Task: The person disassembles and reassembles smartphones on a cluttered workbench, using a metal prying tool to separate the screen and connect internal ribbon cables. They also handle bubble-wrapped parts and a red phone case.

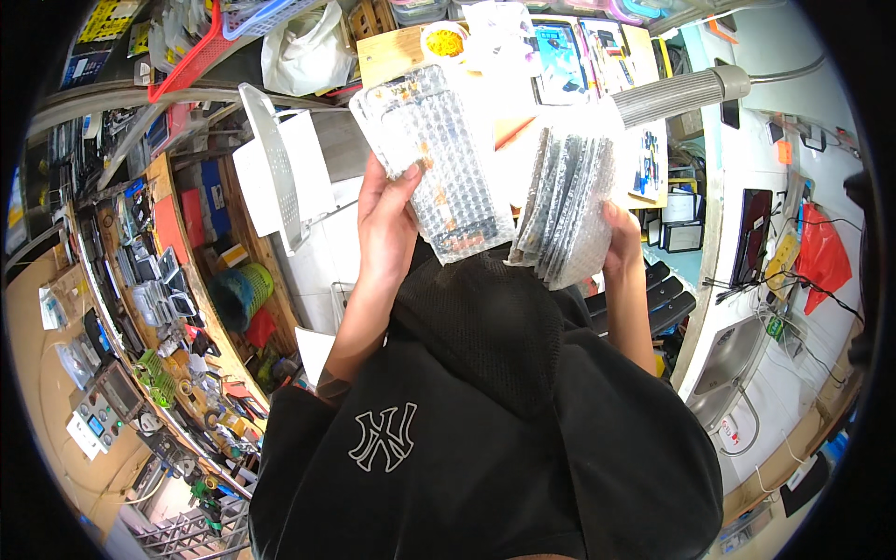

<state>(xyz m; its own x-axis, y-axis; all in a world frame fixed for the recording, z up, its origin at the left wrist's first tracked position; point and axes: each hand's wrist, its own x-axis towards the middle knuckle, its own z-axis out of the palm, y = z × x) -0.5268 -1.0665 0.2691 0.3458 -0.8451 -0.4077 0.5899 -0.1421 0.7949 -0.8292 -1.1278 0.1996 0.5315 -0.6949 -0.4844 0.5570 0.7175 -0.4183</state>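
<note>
My left hand [386, 224] grips one or two flat bubble-wrapped packages [448, 173], its thumb across their near face. They are tilted, with orange and dark patches showing through the clear bubbles; what lies inside cannot be made out. To their right, my right hand [623, 245] is closed on a thick stack of bubble-wrap packages [571, 201], several of them pressed together and held on edge. Its fingers are partly hidden behind the stack. Both bundles are raised in front of the brightly lit worktable [387, 58], apart from each other at the top and close together at the bottom.
A grey ribbed lamp [677, 96] reaches over the table from the right. Behind stand a bowl of orange-yellow bits [443, 42] and a tablet-like screen [558, 63]. Cluttered shelves [168, 308] line the left, beside a white chair [280, 177]. A metal sink [731, 359] is at right.
</note>
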